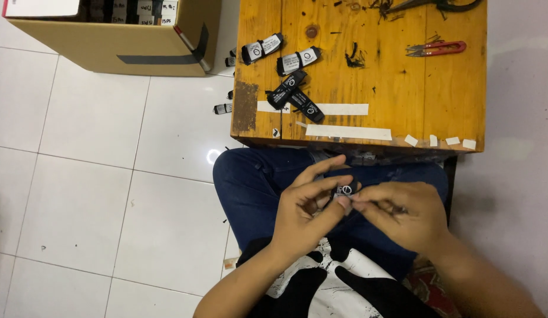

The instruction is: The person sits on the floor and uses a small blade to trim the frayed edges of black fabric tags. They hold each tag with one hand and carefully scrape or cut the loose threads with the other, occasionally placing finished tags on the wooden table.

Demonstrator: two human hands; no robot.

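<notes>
A white tiled floor [80, 194] fills the left side, with a cardboard box [118, 38] at eleven o'clock. The wooden counter [403, 88] sits at twelve to one o'clock, carrying four black folded labels [289, 76] and red thread snips [437, 48]. Below it, over blue jeans [250, 188], the left hand [306, 209] and right hand [397, 215] meet at centre, fingers [344, 202] of both pinched narrowly on one small black label [345, 189].
</notes>
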